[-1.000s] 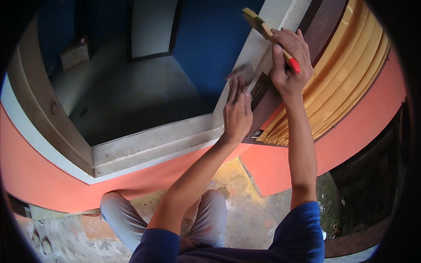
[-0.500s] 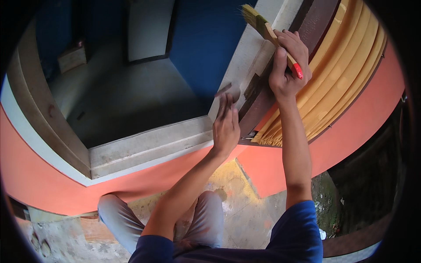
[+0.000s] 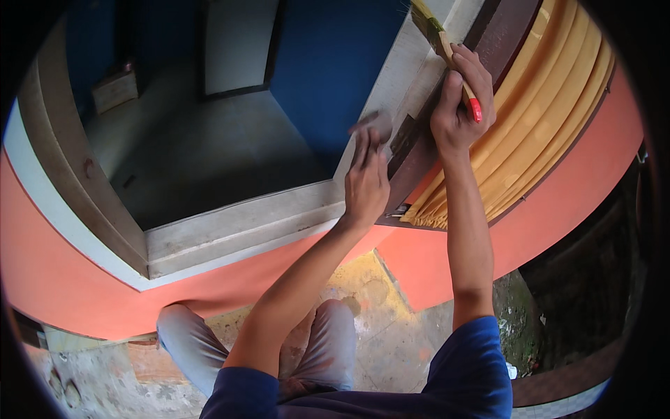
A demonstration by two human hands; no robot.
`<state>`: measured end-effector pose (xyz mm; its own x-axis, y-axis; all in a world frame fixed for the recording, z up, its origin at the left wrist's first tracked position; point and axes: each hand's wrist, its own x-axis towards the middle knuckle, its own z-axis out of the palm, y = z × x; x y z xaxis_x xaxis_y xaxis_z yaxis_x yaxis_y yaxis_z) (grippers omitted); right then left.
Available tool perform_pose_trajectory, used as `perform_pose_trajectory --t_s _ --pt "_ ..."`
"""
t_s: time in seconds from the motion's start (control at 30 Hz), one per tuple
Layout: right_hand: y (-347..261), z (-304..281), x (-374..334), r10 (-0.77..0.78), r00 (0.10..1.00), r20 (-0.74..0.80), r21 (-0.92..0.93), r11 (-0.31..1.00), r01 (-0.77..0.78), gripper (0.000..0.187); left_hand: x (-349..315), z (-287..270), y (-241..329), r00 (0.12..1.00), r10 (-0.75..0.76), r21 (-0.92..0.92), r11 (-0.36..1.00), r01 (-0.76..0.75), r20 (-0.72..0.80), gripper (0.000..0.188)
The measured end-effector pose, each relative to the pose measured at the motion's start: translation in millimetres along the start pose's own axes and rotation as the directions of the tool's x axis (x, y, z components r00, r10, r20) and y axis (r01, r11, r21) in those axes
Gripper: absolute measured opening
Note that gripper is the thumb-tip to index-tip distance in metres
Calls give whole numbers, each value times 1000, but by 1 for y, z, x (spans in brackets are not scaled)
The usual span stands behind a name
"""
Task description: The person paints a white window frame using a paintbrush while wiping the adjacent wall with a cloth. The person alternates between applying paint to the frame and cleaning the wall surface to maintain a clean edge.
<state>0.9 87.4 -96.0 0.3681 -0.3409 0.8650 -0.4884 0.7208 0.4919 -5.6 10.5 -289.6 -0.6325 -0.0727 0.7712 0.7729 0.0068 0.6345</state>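
My right hand [image 3: 466, 94] is closed round the wooden handle of a flat paintbrush [image 3: 444, 46] with a red handle end. The brush points up and left, and its pale bristles run to the top edge of the view. My left hand [image 3: 366, 188] presses a small curled grey-brown sheet [image 3: 379, 126], which looks like sandpaper, against the whitish frame [image 3: 392, 87] of the window opening. Motion blurs the sheet and my fingertips. The right hand is beside the dark brown frame strip [image 3: 412, 159].
Yellow gathered curtain [image 3: 537, 119] hangs at the right. Beyond the opening lie a blue wall [image 3: 328, 70], a pale door [image 3: 237, 45] and a box [image 3: 115, 91]. An orange wall [image 3: 230, 283] runs below the sill [image 3: 244, 234]. My bent knees are over the stained floor [image 3: 391, 342].
My left hand has slid slightly up and right along the frame with the sheet. The brush in my right hand has shifted up and right, its bristles now partly out of view.
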Motion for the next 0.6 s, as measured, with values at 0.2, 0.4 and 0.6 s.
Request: perform_pose_trajectory --t_s 0.2,0.4,0.6 --pt "-2 2 0 30 1000 6 12 999 -30 18 2 3 3 996 -94 -49 994 94 0 48" --pt "-4 2 -2 36 999 21 2 999 -36 17 34 5 25 992 78 40 996 -75 -103 44" --pt "0 3 -1 20 1000 11 8 1000 -20 17 -85 -3 -38 976 -217 88 972 217 -10 38"
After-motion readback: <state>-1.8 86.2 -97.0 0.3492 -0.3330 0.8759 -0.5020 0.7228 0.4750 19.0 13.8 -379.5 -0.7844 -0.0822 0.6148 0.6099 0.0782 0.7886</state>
